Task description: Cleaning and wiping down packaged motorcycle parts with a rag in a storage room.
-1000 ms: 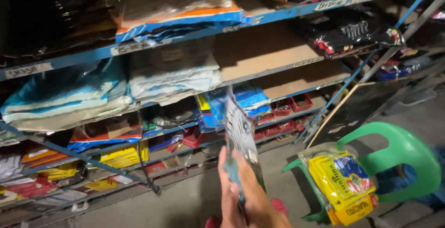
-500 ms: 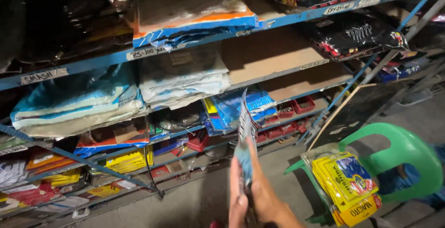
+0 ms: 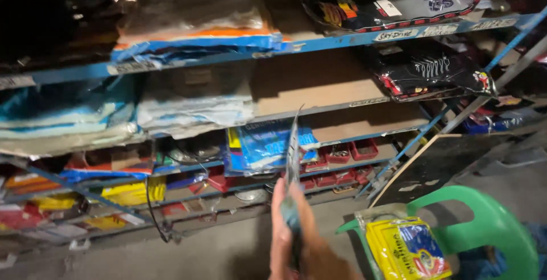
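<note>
A flat plastic-wrapped packet (image 3: 293,160), blue and grey, stands upright and edge-on to me at the bottom centre. My left hand (image 3: 279,237) presses on its left side, and my right hand (image 3: 318,251) closes on its right side, so both hold its lower end. The packet's top reaches up in front of the blue metal shelves (image 3: 319,43), close to a blue packet (image 3: 265,143) lying on the third shelf.
The shelves carry stacks of bagged goods: an orange and blue bundle (image 3: 194,38), black packets (image 3: 427,69), red trays (image 3: 350,152). A green plastic chair (image 3: 490,223) at the lower right holds yellow packets (image 3: 407,248). A dark board (image 3: 439,166) leans against the shelving.
The packet has turned from showing its face to being edge-on, and my hands have closed tighter around its lower end. The view has drifted slightly toward the shelves.
</note>
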